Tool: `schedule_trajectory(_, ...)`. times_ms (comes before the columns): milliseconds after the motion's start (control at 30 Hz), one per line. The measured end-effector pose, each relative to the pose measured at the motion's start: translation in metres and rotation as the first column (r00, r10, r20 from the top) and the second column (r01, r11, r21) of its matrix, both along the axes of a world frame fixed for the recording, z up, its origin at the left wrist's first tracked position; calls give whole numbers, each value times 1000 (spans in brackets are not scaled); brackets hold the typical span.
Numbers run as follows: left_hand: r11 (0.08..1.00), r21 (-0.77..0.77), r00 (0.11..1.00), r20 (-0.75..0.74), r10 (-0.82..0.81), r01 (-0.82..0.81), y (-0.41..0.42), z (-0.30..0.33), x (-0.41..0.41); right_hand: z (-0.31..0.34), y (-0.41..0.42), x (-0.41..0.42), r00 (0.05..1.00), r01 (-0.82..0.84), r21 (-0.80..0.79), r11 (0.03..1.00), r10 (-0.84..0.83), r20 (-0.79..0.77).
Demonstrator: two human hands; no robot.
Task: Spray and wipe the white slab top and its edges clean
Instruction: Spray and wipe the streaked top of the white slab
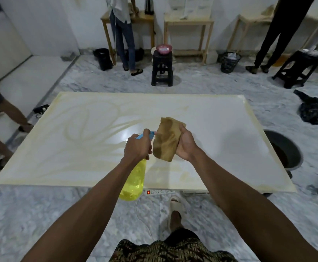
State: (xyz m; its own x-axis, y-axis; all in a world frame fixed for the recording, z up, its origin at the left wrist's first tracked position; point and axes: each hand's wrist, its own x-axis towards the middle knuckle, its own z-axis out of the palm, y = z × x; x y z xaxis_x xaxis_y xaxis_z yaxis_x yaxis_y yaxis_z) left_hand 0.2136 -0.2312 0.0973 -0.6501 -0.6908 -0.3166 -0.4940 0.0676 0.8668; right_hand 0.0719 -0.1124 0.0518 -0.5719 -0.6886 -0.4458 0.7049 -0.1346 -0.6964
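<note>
The white slab [220,129] lies flat in front of me, its left half and edges smeared with yellowish streaks. My left hand [138,146] grips a yellow spray bottle [134,180] by its blue trigger head, nozzle pointing at a brown cloth [165,140]. My right hand [186,146] holds that cloth up above the slab's near middle. The cloth looks damp and darker across its middle.
A white power strip [160,191] with a red switch lies under the slab's near edge by my sandalled foot [175,207]. A dark basin [284,150] sits at the right. A black stool [162,67], bins, wooden tables and standing people are beyond; another person's arm [8,114] is left.
</note>
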Motion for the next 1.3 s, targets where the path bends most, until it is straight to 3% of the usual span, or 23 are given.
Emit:
schedule_trajectory(333, 999, -9, 999, 21, 35, -35, -18, 3, -22, -4, -31, -34, 1000, -8, 30, 1000, 9, -12)
schedule_trajectory(467, 997, -32, 992, 105, 67, -64, -33, -3, -52, -5, -42, -63, 999, -40, 6, 999, 40, 0)
schedule_trajectory(567, 999, 6, 995, 86, 48, -49, -44, -7, -88, -14, -52, -92, 999, -42, 43, 998, 42, 21)
schedule_trajectory(733, 989, 127, 997, 35, 75, -79, -66, -20, -166, -46, -61, -161, 999, 31, 246, 969, -22, -41)
schedule_trajectory(900, 985, 161, 998, 31, 53, -57, -78, -36, -246, -89, -60, -257, 975, 167, 528, 833, -59, -216)
schedule_trajectory(1000, 983, 168, 997, 7, 73, -74, -87, -46, -285, -94, -66, -317, 880, 365, 569, 737, -74, -469)
schedule_trajectory(1067, 981, 166, 994, -27, 108, -102, -97, -51, -310, -96, -75, -358, 739, 521, 492, 697, -80, -669)
schedule_trajectory(1133, 984, 135, 990, -63, 130, -120, -104, -53, -327, -107, -84, -389, 606, 585, 464, 666, 21, -795)
schedule_trajectory(1200, 985, 126, 985, -106, 134, -120, -113, -58, -344, -125, -97, -423, 541, 586, 479, 654, 124, -832)
schedule_trajectory(1300, 985, 117, 978, -156, 141, -124, -125, -74, -362, -152, -124, -456, 577, 488, 648, 585, 340, -742)
